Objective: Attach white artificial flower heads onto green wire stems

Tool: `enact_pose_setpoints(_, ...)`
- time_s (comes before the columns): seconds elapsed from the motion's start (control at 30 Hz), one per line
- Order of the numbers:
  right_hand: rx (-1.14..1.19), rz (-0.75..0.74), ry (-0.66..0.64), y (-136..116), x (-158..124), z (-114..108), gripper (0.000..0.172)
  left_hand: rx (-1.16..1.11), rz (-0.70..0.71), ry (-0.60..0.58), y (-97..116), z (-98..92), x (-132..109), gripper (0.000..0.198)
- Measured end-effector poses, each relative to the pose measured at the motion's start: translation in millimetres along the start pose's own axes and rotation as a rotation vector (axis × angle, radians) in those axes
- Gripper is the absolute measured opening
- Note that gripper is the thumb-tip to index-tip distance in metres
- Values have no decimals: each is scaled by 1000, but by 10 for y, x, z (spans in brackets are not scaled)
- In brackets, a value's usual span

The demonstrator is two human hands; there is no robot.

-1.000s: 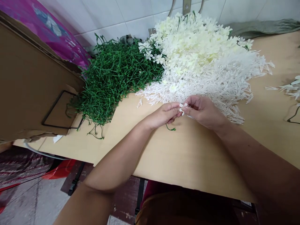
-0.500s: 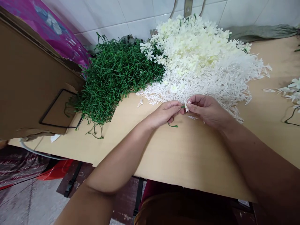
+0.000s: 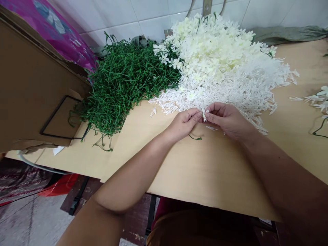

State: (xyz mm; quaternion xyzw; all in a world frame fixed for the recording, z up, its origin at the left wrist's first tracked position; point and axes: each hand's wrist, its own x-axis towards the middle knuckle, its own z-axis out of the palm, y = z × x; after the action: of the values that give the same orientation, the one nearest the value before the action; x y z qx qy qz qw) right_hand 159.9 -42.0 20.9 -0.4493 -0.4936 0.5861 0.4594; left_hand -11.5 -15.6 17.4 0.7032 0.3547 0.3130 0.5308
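My left hand is closed, thumb against fingers, on a green plastic stem whose forked end hangs out below the fingers. Pinched in my right hand is a small white artificial flower. The two hands nearly meet at the flower, and the fingertips hide where stem and flower come together. Just beyond the hands spreads a heap of thin white sticks, with a pile of cream-white artificial flowers behind and partly on it. A few loose white sticks lie on the table below the right fingers.
Left of the flowers is a tangled pile of green stems. A cardboard box stands at the left, a purple bag behind it. More white flowers lie at the right edge of the tabletop. A tiled wall closes the back.
My left hand has moved slightly right, closer to the flower, and the hanging stem end has shifted right with it. My right hand stays nearly still, pinching the flower.
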Motion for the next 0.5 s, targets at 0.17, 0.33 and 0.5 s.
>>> enact_pose_setpoints(0.17,-31,-34,1,10,-1,-5,45,-10,-30,36,-36,21,-11,41)
enact_pose_setpoints(0.33,-36,-37,-21,24,1,-1,43,-37,-72,32,-34,23,-13,42)
enact_pose_setpoints(0.5,-64,-19,-2,17,13,20,46,-78,-79,39,-29,30,3,42)
